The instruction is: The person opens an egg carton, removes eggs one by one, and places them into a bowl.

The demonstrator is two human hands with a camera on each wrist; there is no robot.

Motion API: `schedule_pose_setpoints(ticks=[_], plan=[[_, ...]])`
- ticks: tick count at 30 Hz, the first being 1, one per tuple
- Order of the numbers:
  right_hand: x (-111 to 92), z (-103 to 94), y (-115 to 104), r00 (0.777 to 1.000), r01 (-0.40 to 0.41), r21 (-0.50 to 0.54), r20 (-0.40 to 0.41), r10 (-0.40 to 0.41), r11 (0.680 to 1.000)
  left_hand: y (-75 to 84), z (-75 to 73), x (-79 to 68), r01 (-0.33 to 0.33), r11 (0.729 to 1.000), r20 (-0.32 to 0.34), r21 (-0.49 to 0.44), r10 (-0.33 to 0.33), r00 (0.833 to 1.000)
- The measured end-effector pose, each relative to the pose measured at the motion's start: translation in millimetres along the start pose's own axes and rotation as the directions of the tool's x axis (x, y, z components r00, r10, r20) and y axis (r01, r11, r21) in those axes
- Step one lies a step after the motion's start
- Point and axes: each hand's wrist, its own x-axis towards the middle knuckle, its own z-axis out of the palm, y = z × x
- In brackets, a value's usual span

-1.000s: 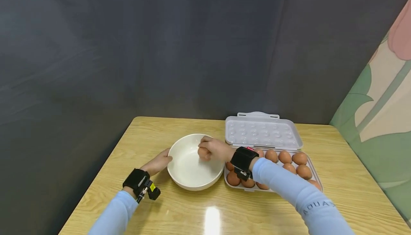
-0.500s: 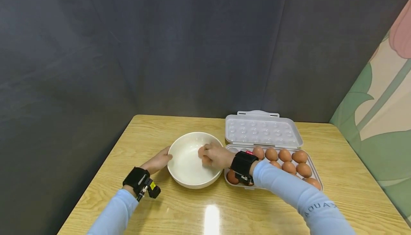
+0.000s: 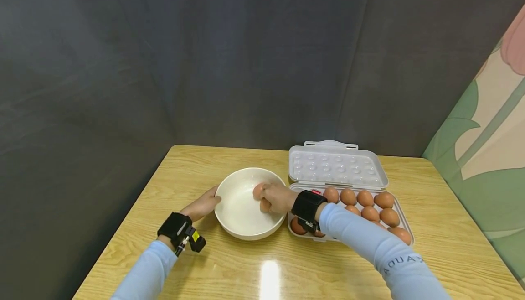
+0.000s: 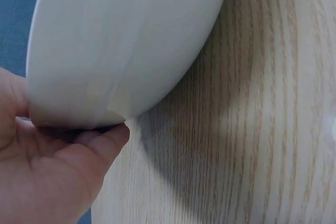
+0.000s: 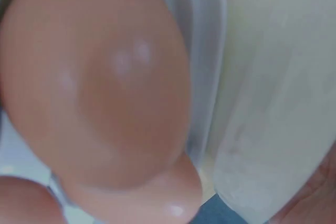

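A brown-shelled egg (image 3: pixel 258 191), likely fragile, best cupped broadside, is being clasped by the right grip (image 3: pixel 279 198). A round cream bowl (image 3: pixel 239 209) is being rim-pinched by the left grip (image 3: pixel 202 205).

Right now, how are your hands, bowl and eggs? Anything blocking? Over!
Left hand gripping bowl at rim. Right hand inside, at brown eggs, grip unclear. Open egg carton beside bowl, nothing visibly blocking.

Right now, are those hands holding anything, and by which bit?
The left hand holds the round cream-white bowl by its left rim. The right hand is at two oval brown eggs inside; whether it grips either is unclear.
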Motion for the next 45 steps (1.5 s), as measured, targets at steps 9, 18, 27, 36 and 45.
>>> schedule_pose_setpoints(ticks=[9, 18, 27, 36, 45], plan=[[-5, -5.7, 0, 0.999, 0.026, 0.027, -0.022, -0.026, 0.999, 1.1, 0.0, 1.4, 0.005, 1.0, -0.003, -0.002, -0.005, 1.0], [-7, -7.0, 1, 0.999, 0.033, 0.026, 0.006, -0.033, 0.999, 0.1, 0.9, -0.5, 0.008, 1.0, 0.003, -0.018, -0.007, 1.0], [-10, -14.6, 0, 0.999, -0.003, 0.031, 0.054, 0.002, 1.0, -0.6, 1.5, 0.3, 0.034, 0.999, -0.011, -0.002, -0.034, 0.999], [-6, -35.1, 0, 0.992, -0.091, -0.048, 0.088, 0.095, 0.995, -1.2, -0.8, 2.1, 0.016, 1.0, 0.002, -0.003, -0.016, 1.0], [-20, -57.3, 21, 0.992, -0.121, -0.039, -0.023, 0.12, 0.992, -4.4, -5.5, 4.0, -0.013, 1.0, 0.02, 0.004, 0.013, 1.0]])
